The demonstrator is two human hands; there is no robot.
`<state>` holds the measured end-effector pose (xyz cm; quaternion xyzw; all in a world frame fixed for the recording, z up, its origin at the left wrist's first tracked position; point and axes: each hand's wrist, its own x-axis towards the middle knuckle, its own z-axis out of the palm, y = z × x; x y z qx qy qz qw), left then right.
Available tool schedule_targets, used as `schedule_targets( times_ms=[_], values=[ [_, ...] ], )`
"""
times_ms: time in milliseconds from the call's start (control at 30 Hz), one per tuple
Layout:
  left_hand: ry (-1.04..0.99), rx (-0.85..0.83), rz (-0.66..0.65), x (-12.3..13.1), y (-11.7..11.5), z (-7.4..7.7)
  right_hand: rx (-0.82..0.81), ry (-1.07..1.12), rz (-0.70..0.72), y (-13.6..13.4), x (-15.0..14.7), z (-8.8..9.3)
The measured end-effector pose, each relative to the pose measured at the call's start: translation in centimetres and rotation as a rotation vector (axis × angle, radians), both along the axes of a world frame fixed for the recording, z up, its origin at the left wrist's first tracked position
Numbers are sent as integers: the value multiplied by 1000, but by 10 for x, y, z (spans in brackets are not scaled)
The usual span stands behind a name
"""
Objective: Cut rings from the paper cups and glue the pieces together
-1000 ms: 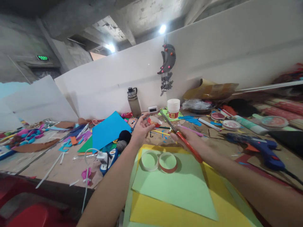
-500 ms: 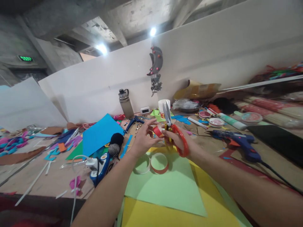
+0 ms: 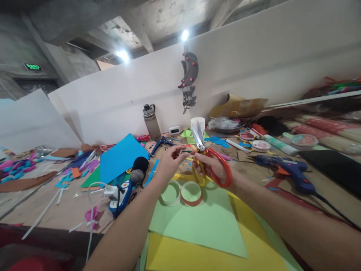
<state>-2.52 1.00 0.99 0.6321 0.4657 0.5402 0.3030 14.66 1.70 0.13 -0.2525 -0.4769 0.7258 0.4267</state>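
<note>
My left hand (image 3: pixel 168 162) is closed in a pinch on one end of a small red curved strip (image 3: pixel 187 146). The strip's shape is partly hidden by the fingers. In my right hand (image 3: pixel 212 166) is a pair of scissors (image 3: pixel 199 140) with one red and one yellow handle loop. Its blades point up and stand slightly apart, just right of the strip. Below the hands, a pale ring (image 3: pixel 170 202) and a ring with a red lower band (image 3: pixel 192 202) stand side by side on a light green sheet (image 3: pixel 197 229).
Yellow paper (image 3: pixel 175 256) lies beneath the green sheet. To the right is a blue glue gun (image 3: pixel 296 175) with its cord. At left are a blue sheet (image 3: pixel 121 158), a power strip (image 3: pixel 122 199) and yarn balls (image 3: pixel 140 164). A bottle (image 3: pixel 151 122) stands behind.
The scissors have turned, with the yellow loop swinging apart from the red one and the blades opening. The red strip has tilted in my left fingers and shows less of its face.
</note>
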Motion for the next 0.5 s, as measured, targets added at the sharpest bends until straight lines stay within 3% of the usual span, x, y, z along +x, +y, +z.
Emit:
schedule_targets(
  times_ms=[133, 267, 400, 500],
  values=[
    [-216, -188, -147, 2, -4, 3, -19, 6, -10, 2, 1, -2],
    [-367, -241, -310, 3, -6, 6, -86, 34, -2, 6, 3, -5],
    [-357, -218, -388, 1, -4, 4, -194, 66, 10, 6, 5, -1],
    [-284, -192, -394, -2, -4, 4, -168, 75, 45, 4, 8, 4]
  ],
)
